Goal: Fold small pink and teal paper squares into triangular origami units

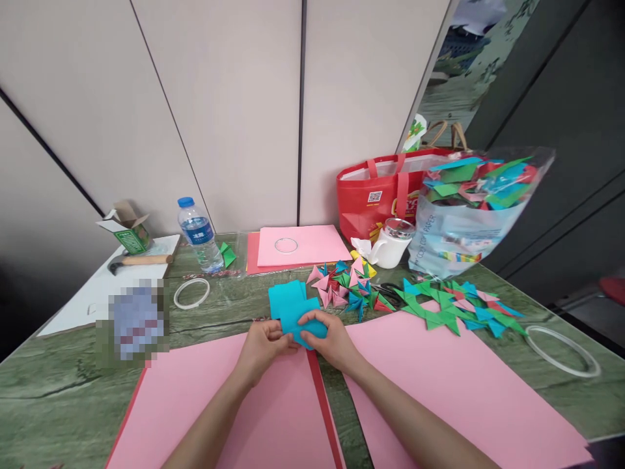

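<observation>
Both hands meet over a piece of blue paper [299, 314] in the middle of the table. My left hand [263, 348] pinches its lower left edge. My right hand [329, 339] grips its right side, thumb and fingers closed on the sheet. Just behind lies more blue paper [280, 294], partly covered by the held piece. Large pink sheets [205, 404] with a red edge lie beneath my left forearm, and another pink stack [439, 384] lies under my right. Folded pink, blue, green and red paper pieces [342, 286] are heaped beyond my right hand.
Scissors [390, 293], a white mug [392, 244], a red bag [361, 202] and a clear bag of coloured paper [469, 215] stand right. White rings [561, 352] lie at both sides. A water bottle [199, 238], hammer [141, 259] and small box [129, 234] are left.
</observation>
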Tool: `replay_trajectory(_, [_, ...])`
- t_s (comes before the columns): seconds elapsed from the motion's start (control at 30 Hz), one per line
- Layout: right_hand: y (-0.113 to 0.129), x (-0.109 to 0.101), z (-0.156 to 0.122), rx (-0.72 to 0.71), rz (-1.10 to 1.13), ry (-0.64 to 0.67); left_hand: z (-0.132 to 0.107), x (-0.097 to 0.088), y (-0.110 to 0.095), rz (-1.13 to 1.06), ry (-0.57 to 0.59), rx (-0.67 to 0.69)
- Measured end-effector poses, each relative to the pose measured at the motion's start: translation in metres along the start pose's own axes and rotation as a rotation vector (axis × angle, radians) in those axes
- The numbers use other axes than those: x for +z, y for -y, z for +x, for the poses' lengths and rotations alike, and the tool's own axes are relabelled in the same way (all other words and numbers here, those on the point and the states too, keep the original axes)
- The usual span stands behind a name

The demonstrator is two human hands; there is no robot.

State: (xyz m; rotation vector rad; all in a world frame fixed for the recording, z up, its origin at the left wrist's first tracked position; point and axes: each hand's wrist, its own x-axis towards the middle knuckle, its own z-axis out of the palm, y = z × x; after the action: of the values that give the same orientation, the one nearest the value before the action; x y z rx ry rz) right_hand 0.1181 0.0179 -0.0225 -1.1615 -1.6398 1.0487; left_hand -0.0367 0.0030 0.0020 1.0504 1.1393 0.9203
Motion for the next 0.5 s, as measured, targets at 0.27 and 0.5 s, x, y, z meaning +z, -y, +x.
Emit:
replay_trajectory(0.27, [-0.001, -0.005, 0.004, 0.049, 0.003, 0.028, 0.000, -0.009, 0.000, -0.084, 0.175, -0.019])
replay_trajectory(0.5, [-0.009, 0.002, 0.003, 0.049, 0.006, -0.061, 0.005, 0.002, 0.012, -0.040, -0.122, 0.126])
